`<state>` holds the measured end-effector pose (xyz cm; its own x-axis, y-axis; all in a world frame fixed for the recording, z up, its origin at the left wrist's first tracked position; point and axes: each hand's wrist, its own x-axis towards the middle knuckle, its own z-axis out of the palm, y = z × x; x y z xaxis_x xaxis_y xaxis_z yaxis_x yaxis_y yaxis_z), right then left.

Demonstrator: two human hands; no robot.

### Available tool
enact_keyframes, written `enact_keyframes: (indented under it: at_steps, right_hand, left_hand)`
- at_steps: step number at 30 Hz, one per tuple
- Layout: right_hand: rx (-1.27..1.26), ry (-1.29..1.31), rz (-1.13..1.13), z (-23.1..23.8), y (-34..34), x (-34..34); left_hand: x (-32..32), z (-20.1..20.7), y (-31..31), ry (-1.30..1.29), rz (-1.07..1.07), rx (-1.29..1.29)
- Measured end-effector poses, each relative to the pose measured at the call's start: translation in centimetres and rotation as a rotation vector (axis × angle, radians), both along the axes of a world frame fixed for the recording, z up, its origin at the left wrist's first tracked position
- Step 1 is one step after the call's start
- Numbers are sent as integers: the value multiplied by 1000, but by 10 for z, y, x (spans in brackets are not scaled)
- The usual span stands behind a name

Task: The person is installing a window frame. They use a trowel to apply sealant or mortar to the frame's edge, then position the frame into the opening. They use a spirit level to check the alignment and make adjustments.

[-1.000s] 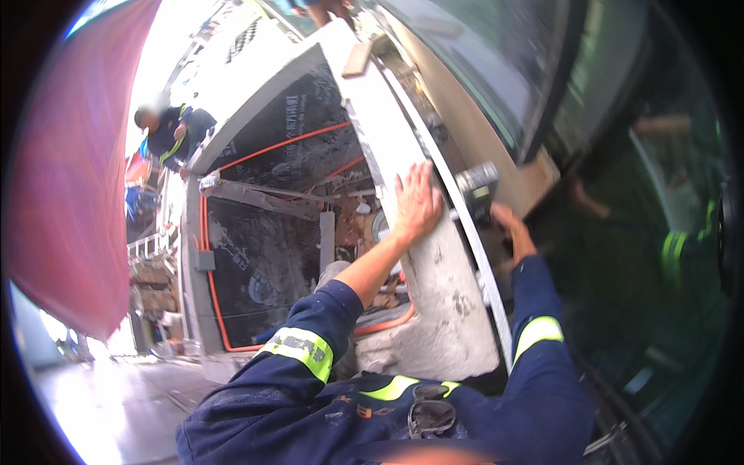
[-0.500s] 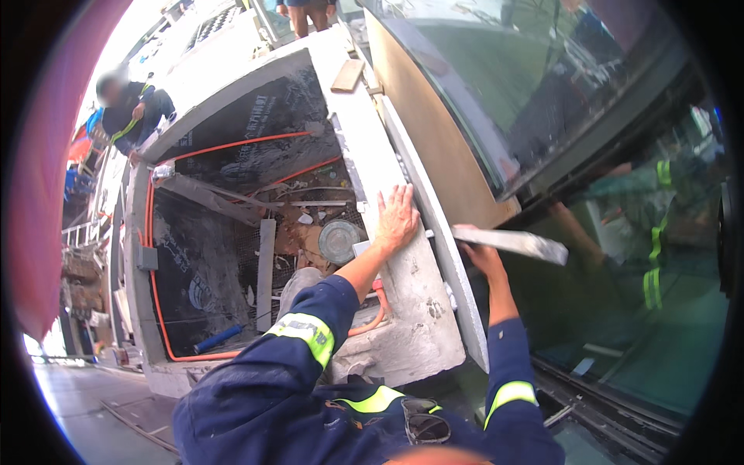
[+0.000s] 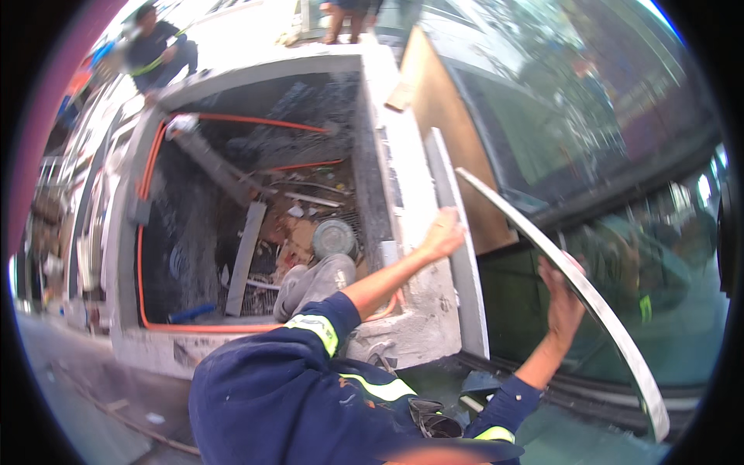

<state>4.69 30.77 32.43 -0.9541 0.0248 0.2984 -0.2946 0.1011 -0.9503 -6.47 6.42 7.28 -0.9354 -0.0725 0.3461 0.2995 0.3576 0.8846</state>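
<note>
My left hand [image 3: 446,234] is closed at the upper edge of a grey slab [image 3: 465,283], which stands on edge along the outer side of the concrete ledge [image 3: 422,288]. Its fingertips are partly hidden. Out to the right, my right hand [image 3: 561,294] grips a long, narrow white strip [image 3: 612,325] near its middle. The strip slants from beside the slab's far part down to the lower right and looks bowed. My right hand and the strip are over dark glass, apart from the slab.
Inside the concrete pit [image 3: 128,310] are an orange conduit [image 3: 141,271], a round lidded bucket [image 3: 335,239], a loose plank [image 3: 246,260] and debris. A tan board [image 3: 449,132] leans by the glass wall. One person [image 3: 159,54] is at the far left; another's legs [image 3: 341,23] show at the back.
My right hand has moved right with the strip, which now shows much more of its length. My left hand has gone from lying flat on the ledge to closing at the slab's edge.
</note>
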Motion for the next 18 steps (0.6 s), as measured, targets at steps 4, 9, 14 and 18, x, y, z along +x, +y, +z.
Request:
enact_keyframes:
  at_steps: [4,9,14,18]
  right_hand:
    - [69,25,-20,58,-8,18]
    - [75,143,-20,89,-30,25]
    - [-205,112,288,55,-108,8]
    - [-306,44,420,19,-169,8]
  left_hand:
    - [36,115,-1,148,-225,-96]
    - [76,236,-27,-443,-784,939]
    - [82,291,-52,-298,-641,1476]
    - [50,269,-133,-35,-339,1761]
